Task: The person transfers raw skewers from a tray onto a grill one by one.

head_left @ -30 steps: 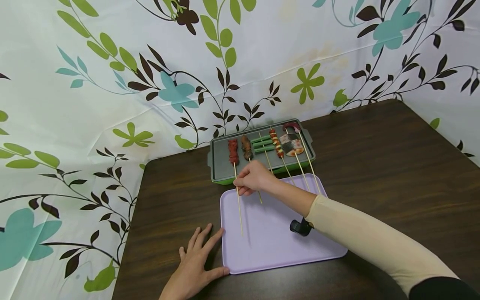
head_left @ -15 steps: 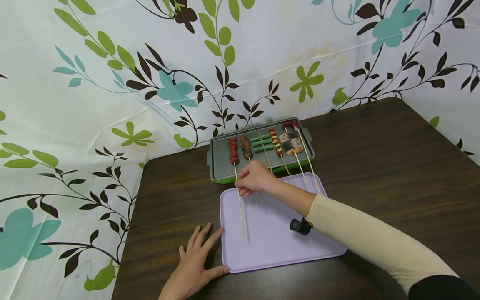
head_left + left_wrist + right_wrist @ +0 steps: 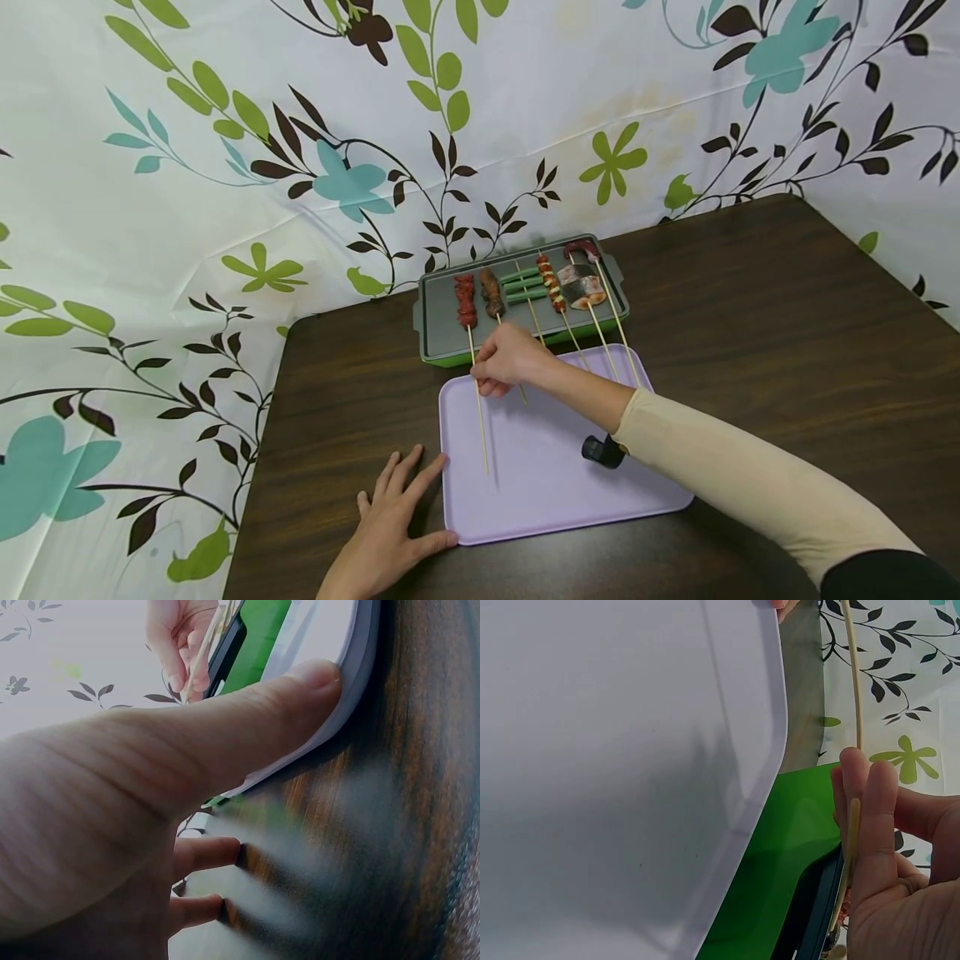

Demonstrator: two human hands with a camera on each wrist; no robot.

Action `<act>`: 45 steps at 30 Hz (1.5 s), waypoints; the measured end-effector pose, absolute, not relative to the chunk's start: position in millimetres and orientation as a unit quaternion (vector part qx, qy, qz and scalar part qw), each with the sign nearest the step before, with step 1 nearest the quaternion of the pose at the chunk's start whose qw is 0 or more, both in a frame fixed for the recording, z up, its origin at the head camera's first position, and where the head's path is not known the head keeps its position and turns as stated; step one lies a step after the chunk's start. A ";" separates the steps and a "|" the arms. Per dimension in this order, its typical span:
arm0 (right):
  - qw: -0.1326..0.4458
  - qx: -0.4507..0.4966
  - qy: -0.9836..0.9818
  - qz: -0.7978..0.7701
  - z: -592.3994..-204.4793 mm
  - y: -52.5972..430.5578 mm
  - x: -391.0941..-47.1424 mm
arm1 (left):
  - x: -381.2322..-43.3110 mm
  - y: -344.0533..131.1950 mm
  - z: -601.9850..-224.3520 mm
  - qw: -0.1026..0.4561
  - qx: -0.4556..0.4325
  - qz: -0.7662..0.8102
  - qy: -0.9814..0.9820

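Observation:
My right hand point(image 3: 513, 358) pinches the stick of the leftmost skewer, which has red meat point(image 3: 466, 302) at its far end on the grill pan point(image 3: 442, 331). The stick's free end point(image 3: 482, 433) hangs over the lilac tray point(image 3: 555, 492). Beside it lies a brown meat skewer point(image 3: 492, 293), its stick passing beneath the hand. My left hand point(image 3: 393, 529) is spread on the table at the tray's left edge, and its thumb point(image 3: 300, 686) touches the rim. In the right wrist view, the fingers point(image 3: 874, 817) hold the thin wooden stick point(image 3: 855, 682).
Further right on the pan are skewers of green vegetable pieces point(image 3: 525, 286), small red and pale pieces point(image 3: 551, 285), fish point(image 3: 582, 287) and a dark red curled piece point(image 3: 582, 248). The dark wooden table point(image 3: 750, 333) meets a patterned cloth point(image 3: 480, 125) behind.
The right hand has shifted very slightly to the right along with the skewer's stick. The left hand and the tray stay put.

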State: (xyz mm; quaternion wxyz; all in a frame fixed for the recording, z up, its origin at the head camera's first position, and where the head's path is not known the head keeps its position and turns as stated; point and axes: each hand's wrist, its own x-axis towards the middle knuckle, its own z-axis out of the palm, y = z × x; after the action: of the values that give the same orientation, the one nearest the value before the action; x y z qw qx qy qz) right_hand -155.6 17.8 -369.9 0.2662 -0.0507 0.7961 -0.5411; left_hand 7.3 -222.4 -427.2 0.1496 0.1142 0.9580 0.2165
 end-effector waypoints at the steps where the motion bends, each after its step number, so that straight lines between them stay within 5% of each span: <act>1: 0.267 -0.052 0.798 -0.538 -369.8 18.0 -155.3 | 7.3 -222.6 -427.4 0.150 0.114 0.217 0.958; 14: 0.279 -0.073 0.796 -0.532 -367.2 29.5 -136.5 | 9.2 -223.4 -428.9 0.148 0.112 0.216 0.959; 38: 0.252 -0.129 0.745 -0.605 -367.8 112.9 -45.4 | 11.1 -225.7 -428.9 0.146 0.116 0.229 0.955; 45: 0.175 -0.129 0.743 -0.633 -368.5 158.9 -30.9 | 11.3 -225.9 -433.6 0.135 0.129 0.237 0.953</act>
State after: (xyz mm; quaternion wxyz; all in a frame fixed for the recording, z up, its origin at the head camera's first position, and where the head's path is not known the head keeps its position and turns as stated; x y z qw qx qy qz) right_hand -30.9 158.9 -368.5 0.1752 -0.1286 0.7429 -0.6332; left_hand 11.3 -225.9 -433.6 0.1355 0.1292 0.9534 0.2367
